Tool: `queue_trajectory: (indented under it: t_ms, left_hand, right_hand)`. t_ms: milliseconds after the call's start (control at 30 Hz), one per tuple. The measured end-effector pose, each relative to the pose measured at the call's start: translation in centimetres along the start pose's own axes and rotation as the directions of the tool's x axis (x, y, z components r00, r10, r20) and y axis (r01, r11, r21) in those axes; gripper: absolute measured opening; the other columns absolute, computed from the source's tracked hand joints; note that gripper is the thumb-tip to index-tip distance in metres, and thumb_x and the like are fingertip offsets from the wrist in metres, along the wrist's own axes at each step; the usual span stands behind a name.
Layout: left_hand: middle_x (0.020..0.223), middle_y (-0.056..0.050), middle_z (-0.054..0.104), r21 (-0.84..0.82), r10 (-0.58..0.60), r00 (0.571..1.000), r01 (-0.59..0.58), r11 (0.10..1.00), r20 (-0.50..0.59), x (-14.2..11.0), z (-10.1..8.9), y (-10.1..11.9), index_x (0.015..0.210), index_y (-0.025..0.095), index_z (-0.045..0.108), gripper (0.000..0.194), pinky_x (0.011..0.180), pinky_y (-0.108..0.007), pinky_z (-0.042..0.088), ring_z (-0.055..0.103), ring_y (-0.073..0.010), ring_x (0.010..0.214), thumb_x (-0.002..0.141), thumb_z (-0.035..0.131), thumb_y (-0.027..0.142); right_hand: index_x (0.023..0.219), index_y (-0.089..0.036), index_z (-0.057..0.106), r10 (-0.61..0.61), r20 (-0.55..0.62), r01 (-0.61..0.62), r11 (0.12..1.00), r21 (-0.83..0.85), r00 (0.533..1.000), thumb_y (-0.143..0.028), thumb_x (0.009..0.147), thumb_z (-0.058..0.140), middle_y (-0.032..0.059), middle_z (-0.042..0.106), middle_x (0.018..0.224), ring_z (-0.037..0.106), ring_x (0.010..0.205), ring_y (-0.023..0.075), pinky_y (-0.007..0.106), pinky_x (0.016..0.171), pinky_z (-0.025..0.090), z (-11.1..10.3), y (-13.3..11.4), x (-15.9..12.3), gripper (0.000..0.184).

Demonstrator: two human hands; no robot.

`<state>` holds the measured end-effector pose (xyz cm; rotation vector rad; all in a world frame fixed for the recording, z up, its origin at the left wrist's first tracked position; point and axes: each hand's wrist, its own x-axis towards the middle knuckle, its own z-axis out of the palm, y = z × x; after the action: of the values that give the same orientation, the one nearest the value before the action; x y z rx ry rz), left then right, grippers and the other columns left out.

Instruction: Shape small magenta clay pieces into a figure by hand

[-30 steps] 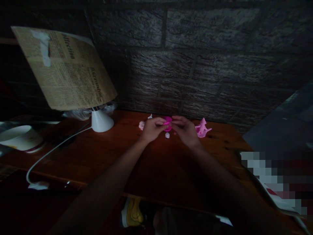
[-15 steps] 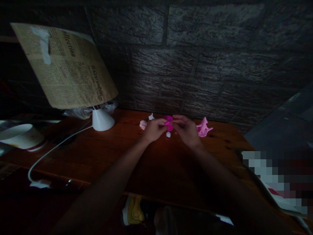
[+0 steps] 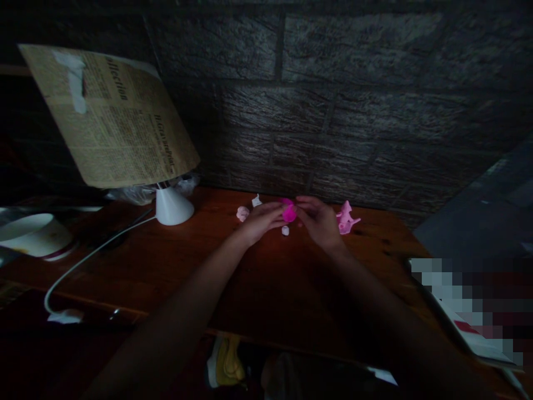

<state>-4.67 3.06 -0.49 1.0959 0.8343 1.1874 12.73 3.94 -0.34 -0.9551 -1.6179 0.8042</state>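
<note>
A thin, bright magenta piece (image 3: 288, 211), soft-looking and rounded, is held up between my two hands over the wooden table. The dim light does not show its material. My left hand (image 3: 261, 221) reaches in from the left, its straightened fingers closed on the piece's left edge. From the right, my right hand (image 3: 320, 221) pinches the other edge between thumb and fingers. Just below them a small whitish lump (image 3: 285, 230) sits on the table. A pale pink lump (image 3: 242, 213) and a crumpled white scrap (image 3: 256, 200) lie beside my left hand. Right of my right hand stands a pink spiky piece (image 3: 346, 218).
On the table (image 3: 200, 266), a lamp with a newsprint shade (image 3: 120, 122) stands at the left, its white cord (image 3: 89, 253) running over the front edge. A paper cup (image 3: 37, 236) is at far left. A brick wall (image 3: 312, 111) rises behind. A pixelated area covers the right.
The fingers of my left hand have straightened along the magenta piece, which has turned and shows a rounder face. My right hand keeps its pinch. The view has shifted slightly.
</note>
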Motion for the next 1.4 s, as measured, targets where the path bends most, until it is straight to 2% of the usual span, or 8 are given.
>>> queue_trajectory:
  t_ms: [133,300,400,567,733,933,1200,1400]
  left_hand:
    - [0.103,-0.015,0.078,-0.219,-0.192,0.981,0.191,0.957,0.017,-0.1,0.4,0.8,0.089,0.015,0.074,0.036,0.098,-0.038,0.056,0.071,-0.0251,0.106,0.094,0.061,0.048]
    - [0.093,-0.012,0.078,-0.269,-0.259,0.966,0.247,0.931,-0.007,-0.3,0.9,1.0,0.086,0.015,0.074,0.033,0.101,-0.035,0.056,0.072,-0.0215,0.101,0.1,0.054,0.038]
    - [0.093,-0.01,0.078,-0.279,-0.258,0.966,0.245,0.929,-0.011,-0.4,1.2,0.8,0.086,0.016,0.075,0.023,0.104,-0.034,0.054,0.072,-0.0194,0.102,0.098,0.057,0.026]
    - [0.097,-0.009,0.079,-0.291,-0.223,0.972,0.192,0.937,-0.077,-0.2,0.9,0.6,0.086,0.017,0.076,0.018,0.107,-0.035,0.054,0.071,-0.02,0.108,0.094,0.06,0.018]
    - [0.1,-0.007,0.078,-0.304,-0.172,0.976,0.123,0.945,-0.138,0.1,0.4,0.6,0.086,0.019,0.075,0.014,0.102,-0.033,0.057,0.071,-0.0186,0.107,0.092,0.062,0.018]
    - [0.096,-0.006,0.075,-0.339,-0.182,0.979,0.142,0.93,-0.089,-0.2,0.7,0.1,0.091,0.015,0.074,0.006,0.098,-0.029,0.055,0.07,-0.012,0.087,0.09,0.068,0.017]
    - [0.087,-0.007,0.075,-0.415,-0.236,0.966,0.172,0.894,-0.109,-0.2,1.2,0.5,0.085,0.013,0.072,0.019,0.092,-0.028,0.056,0.07,-0.0114,0.08,0.098,0.058,0.018]
    - [0.105,-0.007,0.076,-0.152,-0.06,0.992,0.043,0.987,-0.113,-0.6,0.4,1.0,0.105,0.018,0.075,0.018,0.086,-0.034,0.059,0.072,-0.0158,0.087,0.091,0.065,0.013]
  right_hand:
    - [0.107,-0.022,0.067,0.006,0.011,-0.006,1.0,0.0,1.0,-0.043,0.084,0.07,0.0048,0.079,0.091,0.063,0.052,0.0133,0.029,0.053,0.054,0.0,-0.1,0.0,0.031]
    - [0.104,-0.023,0.069,-0.041,0.02,0.042,0.998,-0.055,0.999,-0.038,0.088,0.066,0.0046,0.078,0.093,0.067,0.061,0.016,0.029,0.054,0.054,0.2,-0.1,-0.3,0.022]
    - [0.101,-0.023,0.07,-0.097,0.0,0.095,0.982,-0.164,0.995,-0.035,0.09,0.063,0.0056,0.076,0.097,0.069,0.068,0.0183,0.031,0.058,0.056,0.1,-0.5,-0.4,0.018]
    - [0.093,-0.024,0.075,-0.314,-0.018,0.278,0.865,-0.419,0.949,-0.028,0.091,0.062,0.0055,0.07,0.087,0.067,0.08,0.022,0.038,0.078,0.055,-0.2,-1.8,-0.7,0.013]
    - [0.099,-0.027,0.077,-0.319,0.148,0.351,0.825,-0.442,0.936,-0.023,0.084,0.072,0.0029,0.067,0.084,0.063,0.072,0.0187,0.033,0.07,0.052,-0.3,-1.9,-0.6,0.017]
    - [0.102,-0.026,0.077,-0.303,0.218,0.372,0.803,-0.466,0.928,-0.017,0.086,0.066,0.0027,0.066,0.085,0.062,0.071,0.0164,0.03,0.067,0.048,-0.4,-1.2,-0.5,0.021]
    - [0.096,-0.021,0.073,-0.215,0.202,0.282,0.867,-0.411,0.955,-0.025,0.09,0.062,0.0013,0.069,0.074,0.062,0.065,0.016,0.029,0.066,0.048,-0.4,-1.1,-0.5,0.014]
    - [0.097,-0.022,0.072,-0.118,0.167,0.142,0.98,-0.141,0.979,-0.042,0.091,0.063,0.0045,0.076,0.089,0.07,0.079,0.0197,0.034,0.076,0.052,-0.5,-0.3,-0.1,0.023]
